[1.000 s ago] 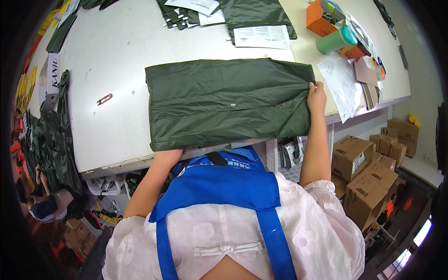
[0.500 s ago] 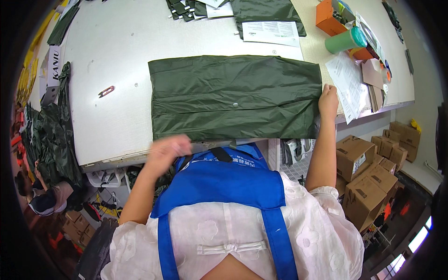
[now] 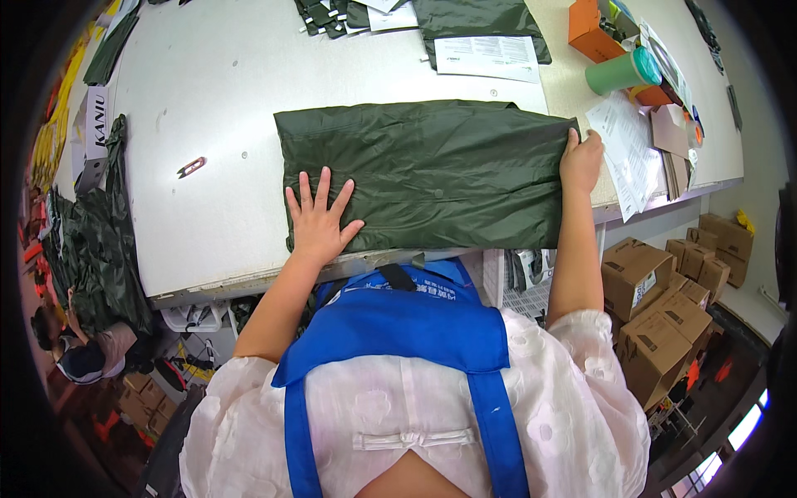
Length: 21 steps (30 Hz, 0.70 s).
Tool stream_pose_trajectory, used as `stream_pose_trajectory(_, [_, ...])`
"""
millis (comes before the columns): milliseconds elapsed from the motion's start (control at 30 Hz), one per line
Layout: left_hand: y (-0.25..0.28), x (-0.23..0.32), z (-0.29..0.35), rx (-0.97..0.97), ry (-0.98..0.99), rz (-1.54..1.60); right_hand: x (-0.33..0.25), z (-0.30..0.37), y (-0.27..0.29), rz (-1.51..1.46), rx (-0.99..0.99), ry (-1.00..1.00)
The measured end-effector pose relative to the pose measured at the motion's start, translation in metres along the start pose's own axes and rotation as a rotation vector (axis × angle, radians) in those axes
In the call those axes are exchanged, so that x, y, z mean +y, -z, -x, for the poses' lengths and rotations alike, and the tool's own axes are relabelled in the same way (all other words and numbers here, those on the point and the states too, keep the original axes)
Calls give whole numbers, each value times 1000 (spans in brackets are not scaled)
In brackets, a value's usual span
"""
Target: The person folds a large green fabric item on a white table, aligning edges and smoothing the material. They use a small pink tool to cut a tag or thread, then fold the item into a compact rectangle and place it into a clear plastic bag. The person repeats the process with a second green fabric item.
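The green fabric point(image 3: 448, 153) could crease more if the right hand point(image 3: 581, 164), whose grip I cannot tell, pulls unevenly against the left hand point(image 3: 319, 231), its fingers point(image 3: 305, 192) spread apart.

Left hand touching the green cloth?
Touching. The head view shows the left hand laid flat on the cloth, fingers spread, creases around it.

The left hand point(image 3: 322, 224) is laid flat, 5 fingers point(image 3: 323, 187) spread, ahead-left of the blue apron point(image 3: 398, 336); the right hand point(image 3: 583, 159) is held partly curled, ahead-right.
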<state>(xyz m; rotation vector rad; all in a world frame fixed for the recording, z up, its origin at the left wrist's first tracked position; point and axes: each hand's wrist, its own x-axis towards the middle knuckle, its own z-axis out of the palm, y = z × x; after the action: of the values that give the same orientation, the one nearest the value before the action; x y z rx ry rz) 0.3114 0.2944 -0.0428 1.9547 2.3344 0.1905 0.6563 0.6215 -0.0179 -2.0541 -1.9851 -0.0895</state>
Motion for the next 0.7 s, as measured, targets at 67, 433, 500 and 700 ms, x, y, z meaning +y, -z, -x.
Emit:
stream_pose_trajectory(67, [11,5,4,-34,19,-23,-8,14,11,-23,80,196])
stream_pose_trajectory(433, [33,-11,-19,85,226,190,18,47,-17,227,-167,209])
stream_pose_trajectory(500, [32,-36,-54,71,386,147,18,47,-20,214,-142,222])
stream_pose_trajectory(700, [17,-58,-63,15,576,660,-7,31,5,173,15,241])
